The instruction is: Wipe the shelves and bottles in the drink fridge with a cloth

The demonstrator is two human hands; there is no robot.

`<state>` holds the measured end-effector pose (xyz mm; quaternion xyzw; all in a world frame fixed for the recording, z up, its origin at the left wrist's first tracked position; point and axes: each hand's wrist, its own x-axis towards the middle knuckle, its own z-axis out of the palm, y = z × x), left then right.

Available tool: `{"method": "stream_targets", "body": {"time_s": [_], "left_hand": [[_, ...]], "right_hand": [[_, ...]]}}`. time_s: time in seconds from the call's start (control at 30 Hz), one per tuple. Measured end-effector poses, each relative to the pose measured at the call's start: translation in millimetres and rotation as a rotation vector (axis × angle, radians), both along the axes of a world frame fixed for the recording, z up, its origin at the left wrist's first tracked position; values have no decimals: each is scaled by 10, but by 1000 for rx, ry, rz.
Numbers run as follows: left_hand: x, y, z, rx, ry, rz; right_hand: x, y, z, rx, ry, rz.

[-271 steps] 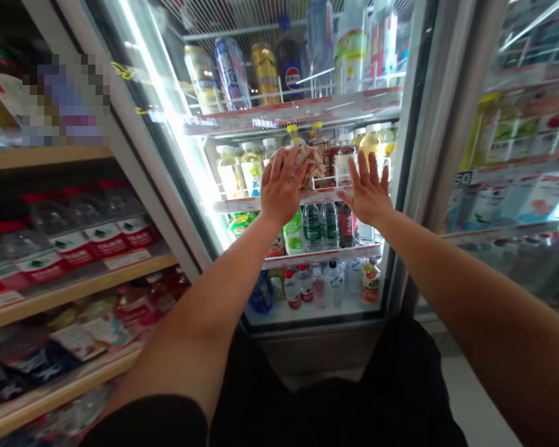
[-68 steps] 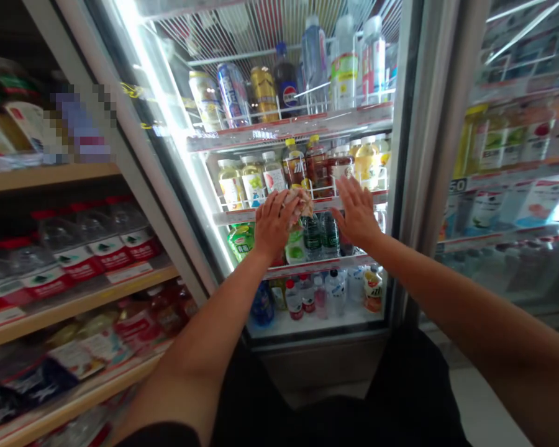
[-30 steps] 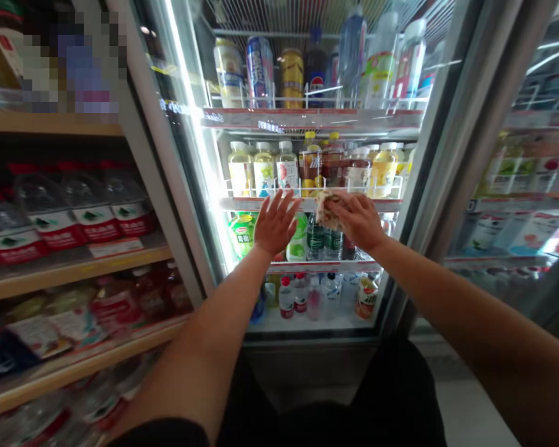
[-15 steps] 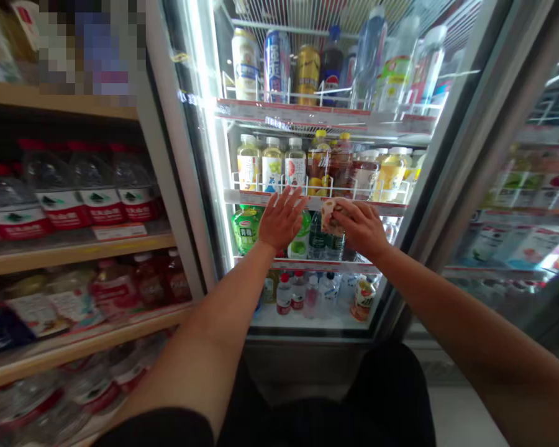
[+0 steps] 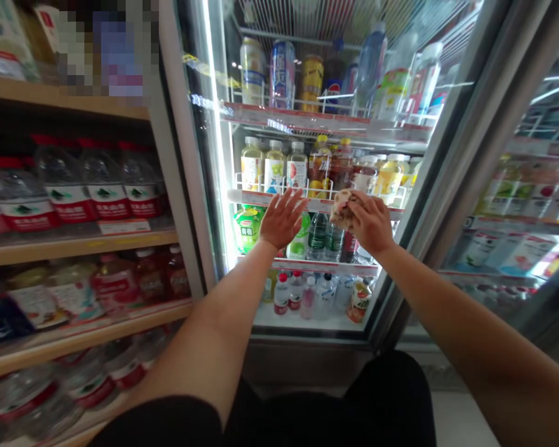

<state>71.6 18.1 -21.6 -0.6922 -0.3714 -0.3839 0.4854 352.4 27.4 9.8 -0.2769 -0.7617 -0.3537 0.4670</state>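
Observation:
A lit drinks cooler stands in front of me, with reflections on its glass door [image 5: 279, 126]. My right hand [image 5: 373, 225] grips a crumpled, pinkish patterned cloth [image 5: 343, 211] at the glass, level with the price rail below the middle shelf. To its left, my left hand [image 5: 283, 221] is raised with the fingers spread and holds nothing. It seems to lie against the glass, though contact is hard to confirm. Behind the hands are juice bottles [image 5: 274, 166], a green bottle [image 5: 248, 227] and dark green water bottles [image 5: 317, 236].
Wooden shelves [image 5: 74, 248] with red-capped water bottles [image 5: 68, 202] stand close on the left. A metal door frame [image 5: 494, 112] borders the cooler on the right, with another drinks cooler beyond. My dark-clothed knee [image 5: 395, 397] is near the cooler's base.
My right hand has moved slightly right with the cloth, widening the gap between my hands. My left hand stays nearly in place, and the view has shifted a little.

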Motion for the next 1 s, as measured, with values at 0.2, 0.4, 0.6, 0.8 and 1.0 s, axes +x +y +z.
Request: {"method": "stream_targets", "body": {"time_s": [0.2,0.4,0.6,0.8,1.0], "left_hand": [[5,-11,-7,-23,-8,6],[20,-29,-3,-8,6,24],[23,-23,-7,23,9,28],[30,-33,-2,-44,-19,11],[31,-33,-3,-86,-39,-13]], "right_hand": [[49,-16,-8,-36,-88,-11],[73,21,-71,6,81,28],[34,-14,-192,8,-86,21],[160,23,-230,58,-109,-53],[193,19,-208,56,-244,-50]]}}
